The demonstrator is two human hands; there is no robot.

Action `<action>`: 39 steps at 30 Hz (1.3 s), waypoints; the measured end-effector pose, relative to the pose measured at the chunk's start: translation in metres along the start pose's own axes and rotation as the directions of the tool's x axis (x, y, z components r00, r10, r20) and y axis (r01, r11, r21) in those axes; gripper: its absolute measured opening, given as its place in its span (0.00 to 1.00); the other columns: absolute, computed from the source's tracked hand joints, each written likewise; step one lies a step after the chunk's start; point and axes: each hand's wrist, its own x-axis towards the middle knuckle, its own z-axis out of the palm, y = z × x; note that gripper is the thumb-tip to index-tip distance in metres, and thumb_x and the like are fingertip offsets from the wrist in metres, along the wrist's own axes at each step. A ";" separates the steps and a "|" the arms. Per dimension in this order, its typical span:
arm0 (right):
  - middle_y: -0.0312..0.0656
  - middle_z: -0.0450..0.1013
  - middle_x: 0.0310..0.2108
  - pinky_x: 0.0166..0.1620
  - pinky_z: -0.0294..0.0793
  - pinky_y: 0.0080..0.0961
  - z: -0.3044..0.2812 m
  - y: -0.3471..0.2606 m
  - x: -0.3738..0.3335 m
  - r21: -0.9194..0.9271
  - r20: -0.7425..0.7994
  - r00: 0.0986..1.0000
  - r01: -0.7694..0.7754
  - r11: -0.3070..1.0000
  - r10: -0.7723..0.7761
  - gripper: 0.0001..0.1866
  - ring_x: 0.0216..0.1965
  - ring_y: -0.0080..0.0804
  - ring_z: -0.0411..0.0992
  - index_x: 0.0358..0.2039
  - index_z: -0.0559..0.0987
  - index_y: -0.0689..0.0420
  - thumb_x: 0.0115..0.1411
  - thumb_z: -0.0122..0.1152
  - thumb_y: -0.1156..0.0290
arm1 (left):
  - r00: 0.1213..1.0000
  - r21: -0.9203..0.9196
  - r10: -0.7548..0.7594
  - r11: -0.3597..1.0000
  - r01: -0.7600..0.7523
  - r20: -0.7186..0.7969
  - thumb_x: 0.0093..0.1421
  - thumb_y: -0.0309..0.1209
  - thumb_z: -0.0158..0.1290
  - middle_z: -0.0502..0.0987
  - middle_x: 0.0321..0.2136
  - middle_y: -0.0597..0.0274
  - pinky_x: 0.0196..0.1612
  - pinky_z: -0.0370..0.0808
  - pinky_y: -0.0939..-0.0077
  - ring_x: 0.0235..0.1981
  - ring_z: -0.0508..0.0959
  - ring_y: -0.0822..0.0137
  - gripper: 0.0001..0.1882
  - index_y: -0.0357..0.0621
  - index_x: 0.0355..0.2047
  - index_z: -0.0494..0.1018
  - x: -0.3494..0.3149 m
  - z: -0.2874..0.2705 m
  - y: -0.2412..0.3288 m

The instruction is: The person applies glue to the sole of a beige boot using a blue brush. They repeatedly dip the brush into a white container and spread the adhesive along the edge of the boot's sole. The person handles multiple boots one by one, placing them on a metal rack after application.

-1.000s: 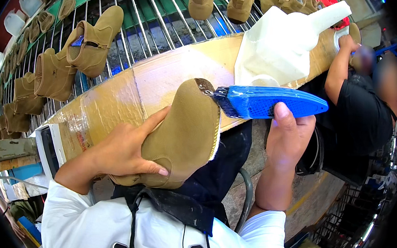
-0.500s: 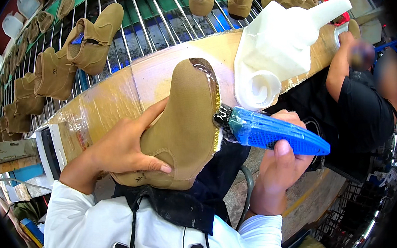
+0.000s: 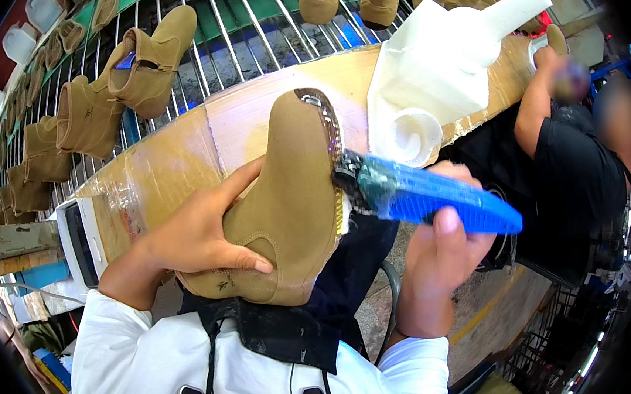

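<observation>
A tan boot upper (image 3: 286,187) is held in front of me with its toe pointing away. My left hand (image 3: 206,225) is closed round its ankle part, thumb lying across the side. Along the right edge of the boot, from the toe down, runs a wet, shiny dark band, with yellow stitching below it. My right hand (image 3: 450,230) grips a blue-handled brush (image 3: 434,195), thumb on the near side and fingers mostly hidden behind the handle. The brush's dark, wet bristles touch the boot's right edge near the forefoot.
A white plastic jug cut open (image 3: 437,66), with a round white cup (image 3: 411,136) at its near end, stands on the cardboard-covered bench (image 3: 310,78). Tan boots (image 3: 148,62) line the metal-bar rack (image 3: 232,27). A person in black (image 3: 581,159) sits at the right.
The brush has moved slightly up and left along the boot's edge, and the wet dark band covers more of the stitching. My left hand holds the boot nearly still.
</observation>
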 end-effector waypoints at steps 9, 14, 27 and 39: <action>0.44 0.71 0.29 0.36 0.64 0.27 0.001 -0.002 -0.035 -0.179 -0.009 0.999 0.034 0.983 -0.036 0.21 0.31 0.32 0.66 0.29 0.74 0.61 0.54 0.60 0.52 | 0.999 -0.218 -0.037 0.975 0.029 -0.031 0.40 0.35 0.73 0.63 0.59 0.50 0.61 0.60 0.69 0.60 0.64 0.61 0.58 0.34 0.65 0.49 0.000 0.002 0.004; 0.43 0.71 0.29 0.34 0.64 0.26 -0.002 0.002 -0.049 -0.192 0.010 0.999 0.044 0.980 -0.043 0.20 0.30 0.32 0.67 0.30 0.74 0.60 0.54 0.61 0.53 | 0.996 -0.351 -0.078 0.935 0.057 -0.046 0.39 0.32 0.72 0.62 0.59 0.51 0.61 0.61 0.70 0.59 0.65 0.62 0.57 0.32 0.65 0.49 0.002 0.003 0.007; 0.44 0.75 0.30 0.31 0.72 0.27 -0.015 -0.013 -0.045 -0.252 0.330 0.925 0.280 0.926 -0.190 0.12 0.28 0.36 0.74 0.37 0.78 0.60 0.53 0.66 0.70 | 0.989 -0.542 -0.140 0.836 0.088 -0.056 0.39 0.32 0.70 0.66 0.56 0.54 0.61 0.61 0.71 0.58 0.67 0.65 0.54 0.31 0.63 0.53 0.002 0.004 0.017; 0.43 0.75 0.24 0.27 0.69 0.23 -0.017 -0.016 -0.020 -0.131 0.414 0.901 0.201 0.971 -0.131 0.13 0.24 0.32 0.72 0.29 0.81 0.62 0.49 0.70 0.65 | 0.985 -0.521 -0.165 0.846 0.114 -0.052 0.41 0.34 0.69 0.67 0.55 0.55 0.60 0.62 0.72 0.56 0.68 0.65 0.50 0.31 0.62 0.55 -0.002 -0.003 0.012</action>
